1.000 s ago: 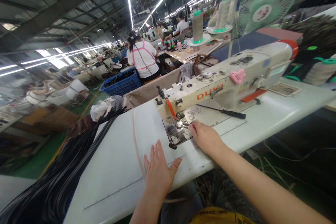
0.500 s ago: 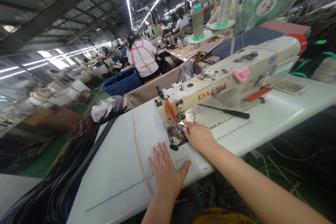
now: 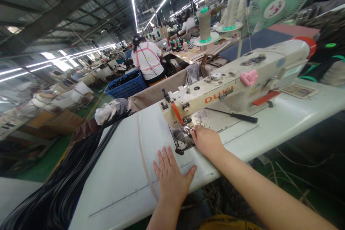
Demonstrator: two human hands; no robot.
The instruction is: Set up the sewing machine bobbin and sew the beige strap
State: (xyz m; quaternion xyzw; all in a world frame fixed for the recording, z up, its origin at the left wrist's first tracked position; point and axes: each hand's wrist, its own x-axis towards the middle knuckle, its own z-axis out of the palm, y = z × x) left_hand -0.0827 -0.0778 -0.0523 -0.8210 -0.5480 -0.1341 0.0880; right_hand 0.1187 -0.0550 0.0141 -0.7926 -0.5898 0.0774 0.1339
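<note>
My left hand (image 3: pixel 171 175) lies flat and open on the white sewing table (image 3: pixel 121 165), fingers spread, just right of a thin pale strip (image 3: pixel 142 154) that runs across the table. My right hand (image 3: pixel 206 139) rests at the needle plate (image 3: pixel 183 139) of the cream sewing machine (image 3: pixel 234 79). Its fingers are curled at the presser foot, and what they hold is hidden.
A pile of black straps (image 3: pixel 67 183) hangs off the table's left side. A black screwdriver (image 3: pixel 237 116) lies under the machine arm. Thread cones (image 3: pixel 205 25) and a green fan (image 3: pixel 280 0) stand behind. A person in a white top (image 3: pixel 148 61) sits by a blue crate (image 3: pixel 125 86).
My left hand has slid a little to the right along the table's front. My right hand has shifted slightly left toward the presser foot.
</note>
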